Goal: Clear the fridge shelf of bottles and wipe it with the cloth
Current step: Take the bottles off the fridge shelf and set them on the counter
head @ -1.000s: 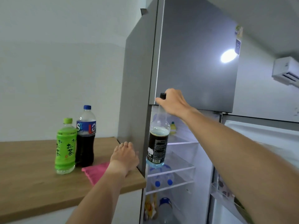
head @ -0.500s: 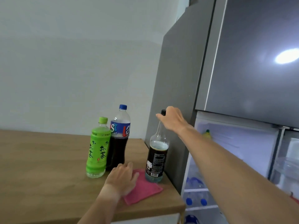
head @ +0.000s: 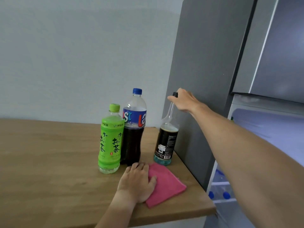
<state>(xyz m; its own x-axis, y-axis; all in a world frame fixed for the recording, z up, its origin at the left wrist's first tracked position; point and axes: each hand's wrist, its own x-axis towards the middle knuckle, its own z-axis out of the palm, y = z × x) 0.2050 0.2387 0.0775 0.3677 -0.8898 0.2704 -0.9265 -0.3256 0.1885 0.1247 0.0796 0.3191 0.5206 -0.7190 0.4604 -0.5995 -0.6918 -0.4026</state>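
The right hand (head: 184, 101) is closed around the neck of a tall glass bottle (head: 166, 142), just under its black cap, and the bottle stands upright with its bluish base on or a hair above the tabletop (head: 49, 162), close beside the fridge's (head: 205, 79) grey side wall; whether the base has fully landed cannot be told from here. The left hand (head: 138, 181) lies flat, fingers spread and together on nothing, pressing down on the near-left part of the pink cloth (head: 166, 185), which is spread on the tabletop just in front of the glass bottle. To the left of that bottle stand a cola bottle (head: 134, 129) with a blue cap and, touching or nearly touching it, a green tea bottle (head: 111, 140), both upright and apart from the glass one. The step in hand looks like the clearing stage: a bottle is being set down next to two others off the shelf. At the right edge the open fridge shows pale shelves (head: 220, 184) with blue-capped bottles (head: 226, 195) lower down, so it is unclear whether the shelf to be wiped is bare yet. The next move calls for releasing the neck once the bottle sits steady, then either reaching back in or gathering the cloth under the left palm.
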